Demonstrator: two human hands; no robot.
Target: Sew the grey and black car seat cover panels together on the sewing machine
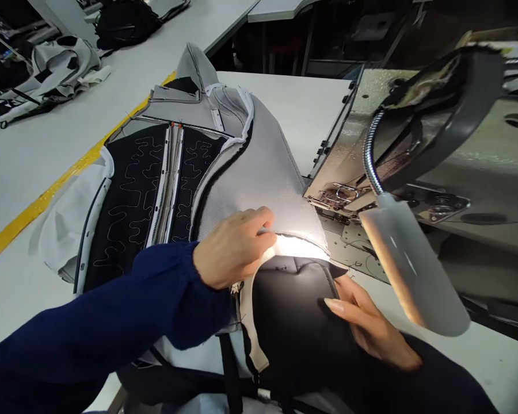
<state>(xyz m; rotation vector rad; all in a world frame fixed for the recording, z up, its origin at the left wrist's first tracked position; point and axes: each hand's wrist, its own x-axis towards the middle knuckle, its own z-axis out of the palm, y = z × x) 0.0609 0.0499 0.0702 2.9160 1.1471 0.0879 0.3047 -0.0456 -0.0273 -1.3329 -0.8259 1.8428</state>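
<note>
- Left hand (235, 247) sits on the grey mesh-look cover (263, 167), fingers curled in, thumb and index close together at its lower edge. Can't tell if they're actually pinching the fabric or just resting on it.
- Right hand (366, 316) has the smooth black panel (297, 316) by its right side, thumb on top, the other fingers tucked round and under the edge, so that one's a proper grasp.
- The black panel lies right below the grey cover, and there's a brightly lit white strip (302, 247) between the two. A cream strip (251, 328) runs down the panel's left side.
- Grey cover is spread on the white table (285, 95), just left of the sewing machine (453, 155), its right edge up close to the needle area.
- Left part of the cover has a black section (129, 190) with squiggly pale stitching and a zipper (159, 201) down it.
- Lamp (414, 270) on a bendy metal neck hangs over near the right hand.
- Yellow tape (69, 178) crosses the table; a grey-and-black pile (64, 69) sits further back.
</note>
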